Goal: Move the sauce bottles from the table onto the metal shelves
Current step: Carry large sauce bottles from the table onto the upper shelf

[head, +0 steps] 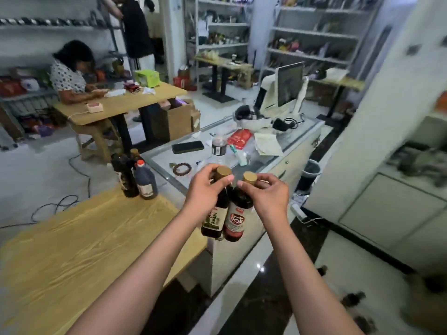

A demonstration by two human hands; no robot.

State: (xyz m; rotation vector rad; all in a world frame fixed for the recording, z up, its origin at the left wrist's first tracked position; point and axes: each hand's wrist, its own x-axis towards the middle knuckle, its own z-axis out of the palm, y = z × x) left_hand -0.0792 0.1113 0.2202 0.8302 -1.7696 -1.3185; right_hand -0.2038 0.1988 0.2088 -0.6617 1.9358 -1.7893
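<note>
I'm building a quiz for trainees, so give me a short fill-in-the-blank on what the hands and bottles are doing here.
1. Each hand grips one bottle near its ____ cap.
2. The left hand holds the bottle with the ____ label.
3. The right hand holds the bottle with the ____ label.
4. More dark bottles stand at the far corner of the ____ table.

Missing words: gold; beige; red; wooden

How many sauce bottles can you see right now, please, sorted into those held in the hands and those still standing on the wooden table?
Held in the hands: 2, the green-label bottle in the left hand and the red-label bottle in the right hand.
Standing on the wooden table: 3, in a cluster of dark bottles at its far corner.
Total: 5
</note>
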